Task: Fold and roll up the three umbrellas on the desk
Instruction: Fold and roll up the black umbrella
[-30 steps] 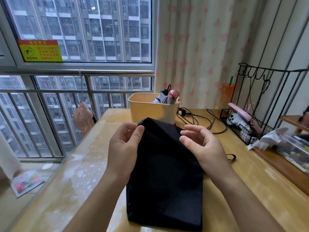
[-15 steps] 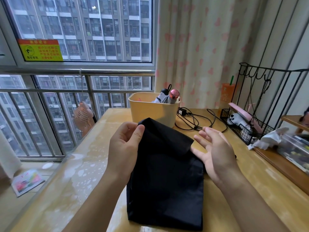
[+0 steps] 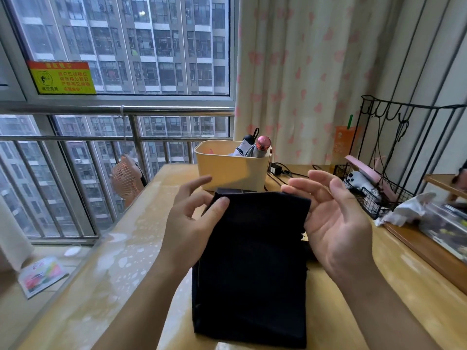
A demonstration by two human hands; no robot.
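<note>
A black umbrella (image 3: pixel 252 261) lies on the desk (image 3: pixel 113 274) as a flat folded rectangle of fabric, its far end lifted. My left hand (image 3: pixel 192 218) pinches the top left corner, thumb on the fabric and fingers behind. My right hand (image 3: pixel 336 223) is held palm-up with relaxed fingers against the top right edge. Behind stands a yellow bin (image 3: pixel 227 170) holding two rolled umbrellas: a grey one with a pink handle cap (image 3: pixel 262 145) and one with a black handle (image 3: pixel 249 138).
Black cables (image 3: pixel 283 170) trail right of the bin. A black wire rack (image 3: pixel 374 198) with a white device, an orange cup (image 3: pixel 343 145) and a wooden tray (image 3: pixel 429 251) with crumpled plastic fill the right side. A small fan (image 3: pixel 126 178) stands past the desk's left edge.
The fabric's far end was folded over and is now lifted higher. My right hand swung out to the right, then returned palm-up to the top right edge. My left hand's fingers spread.
</note>
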